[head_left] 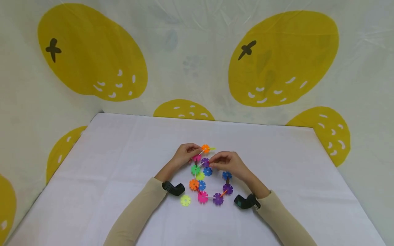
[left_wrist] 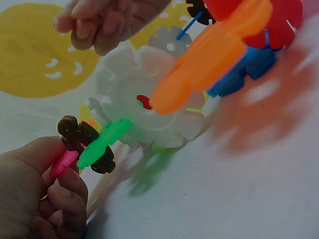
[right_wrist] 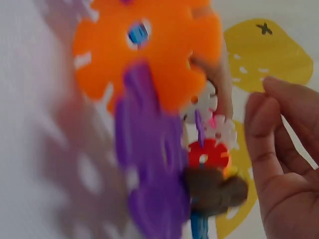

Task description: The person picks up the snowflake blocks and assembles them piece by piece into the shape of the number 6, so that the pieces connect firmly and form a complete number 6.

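Note:
A chain of colourful notched plastic discs curves over the white table between both hands. In the left wrist view my left hand pinches a pink disc between thumb and fingers, beside a brown disc and a green disc. My right hand has loosely bent fingers, overlapping the edge of a purple disc in the head view. The right wrist view shows nothing between its thumb and forefinger. Close to that camera are an orange disc and a purple disc, both blurred.
A loose yellow disc lies left of the chain's near end. A blue disc and another blue disc sit within the curve. Behind the white tabletop hangs a cloth printed with yellow fruit.

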Demonstrator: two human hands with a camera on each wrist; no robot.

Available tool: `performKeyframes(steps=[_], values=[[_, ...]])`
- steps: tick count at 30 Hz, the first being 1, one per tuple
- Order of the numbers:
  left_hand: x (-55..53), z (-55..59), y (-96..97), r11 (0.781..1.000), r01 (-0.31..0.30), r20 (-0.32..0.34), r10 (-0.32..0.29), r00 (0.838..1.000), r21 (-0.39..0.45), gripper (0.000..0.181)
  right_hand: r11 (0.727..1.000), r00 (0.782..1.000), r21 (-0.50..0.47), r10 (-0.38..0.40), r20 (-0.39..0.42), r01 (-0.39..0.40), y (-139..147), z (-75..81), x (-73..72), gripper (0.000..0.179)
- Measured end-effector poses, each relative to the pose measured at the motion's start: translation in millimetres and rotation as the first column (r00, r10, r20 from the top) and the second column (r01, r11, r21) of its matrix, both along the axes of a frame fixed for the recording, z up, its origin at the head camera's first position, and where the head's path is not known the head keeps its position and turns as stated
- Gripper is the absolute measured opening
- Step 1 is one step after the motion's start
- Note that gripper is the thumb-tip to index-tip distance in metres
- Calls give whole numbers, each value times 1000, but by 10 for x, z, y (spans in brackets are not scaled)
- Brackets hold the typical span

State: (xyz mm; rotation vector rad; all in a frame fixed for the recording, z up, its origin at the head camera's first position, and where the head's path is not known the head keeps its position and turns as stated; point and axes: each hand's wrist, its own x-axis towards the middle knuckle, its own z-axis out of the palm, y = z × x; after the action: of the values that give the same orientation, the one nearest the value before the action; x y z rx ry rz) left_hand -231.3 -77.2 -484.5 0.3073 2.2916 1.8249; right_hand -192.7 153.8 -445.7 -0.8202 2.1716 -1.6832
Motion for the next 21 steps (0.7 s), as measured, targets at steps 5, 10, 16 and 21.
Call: performKeyframes(steps=[5, 10, 16, 21], values=[[-6, -18, 4, 1000, 10, -11, -10, 1000, 8, 24, 969, 974, 127, 219, -63, -210, -155, 4, 117, 15], [-8, -27, 10, 1000, 3, -38, -4, 999, -4, 23, 917, 943, 294, 313, -113, -269, -267, -47, 210, 13], [1, -29, 2, 1000, 16, -77, -17, 997, -24, 25, 895, 937, 369, 319, -141, -249, -315, -72, 249, 14], [7, -14, -15, 999, 50, -109, -52, 993, -19, 26, 897, 940, 375, 307, -146, -234, -324, -59, 257, 17]])
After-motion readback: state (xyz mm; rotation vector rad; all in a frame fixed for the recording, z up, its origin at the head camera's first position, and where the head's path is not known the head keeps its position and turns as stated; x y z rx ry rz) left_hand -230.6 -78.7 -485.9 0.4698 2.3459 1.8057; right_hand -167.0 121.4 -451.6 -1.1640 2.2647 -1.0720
